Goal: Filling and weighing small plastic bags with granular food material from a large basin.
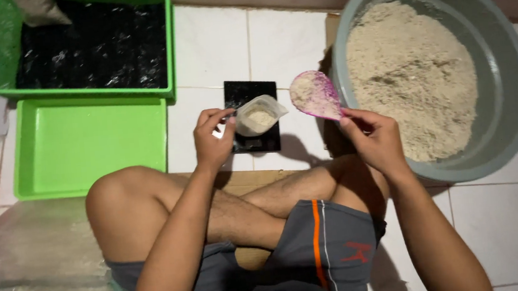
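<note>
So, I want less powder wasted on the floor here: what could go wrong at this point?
The pink scoop in the right hand is heaped and wider than the small clear bag's mouth, so powder may spill onto the black scale. The left hand pinches only one edge, so the bag could sag or tip.

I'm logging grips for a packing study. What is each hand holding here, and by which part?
The left hand pinches the rim of a small clear bag standing on the black scale. The right hand holds a pink scoop by its handle end.

Left hand (212,140) pinches with fingertips; right hand (374,138) grips, raised.
</note>
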